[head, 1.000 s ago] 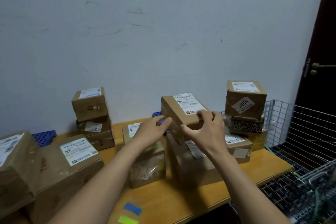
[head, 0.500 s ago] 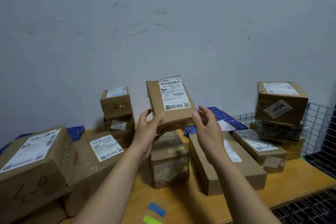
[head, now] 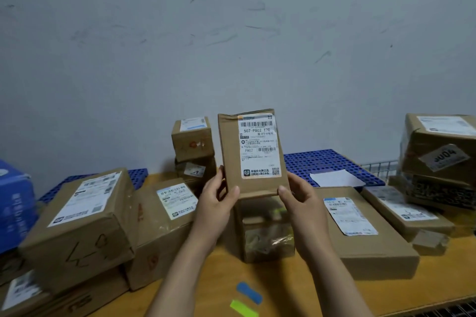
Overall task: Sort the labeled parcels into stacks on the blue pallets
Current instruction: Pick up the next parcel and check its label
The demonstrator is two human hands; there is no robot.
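Your left hand and right hand gripped the flat, creased cardboard parcel (label facing you) upright, long axis vertical.

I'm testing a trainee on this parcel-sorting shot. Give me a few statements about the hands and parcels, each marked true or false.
1. The left hand and right hand both hold the flat brown cardboard parcel, its white shipping label facing the camera. True.
2. That parcel rests on the orange wooden table. False: it is held up above the table.
3. A loose white paper sheet lies on the blue perforated plastic pallet. True.
4. The blue tape strip and green tape strip stick to the wall. False: both lie on the table near its front edge.
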